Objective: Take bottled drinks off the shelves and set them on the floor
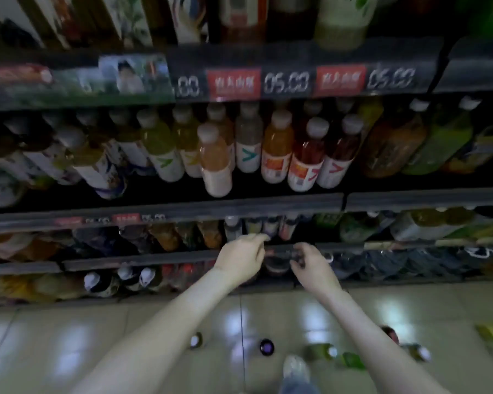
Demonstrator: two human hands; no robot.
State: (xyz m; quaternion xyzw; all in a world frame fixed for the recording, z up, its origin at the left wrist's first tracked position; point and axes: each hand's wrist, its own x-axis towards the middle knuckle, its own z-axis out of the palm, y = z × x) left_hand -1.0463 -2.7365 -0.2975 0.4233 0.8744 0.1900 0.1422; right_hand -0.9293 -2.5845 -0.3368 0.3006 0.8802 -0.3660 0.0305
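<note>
Rows of bottled drinks fill the shelves; orange, red and yellow bottles with white labels (276, 149) stand on the middle shelf. Both my arms reach down to the lower shelves. My left hand (242, 258) hovers with loosely curled fingers in front of several small bottles (271, 226), and nothing shows in it. My right hand (310, 264) has its fingers curled beside a dark bottle (276, 265) on the shelf below; blur hides whether it grips the bottle. Several bottles stand or lie on the tiled floor, among them a purple-capped one (266, 346) and a green one (353, 361).
Shelf edges carry red price tags (234, 83). My shoe (296, 368) stands on the glossy floor (125, 336) between the set-down bottles. A white-capped bottle (195, 340) stands to its left. Large green and brown bottles (439, 143) fill the right of the middle shelf.
</note>
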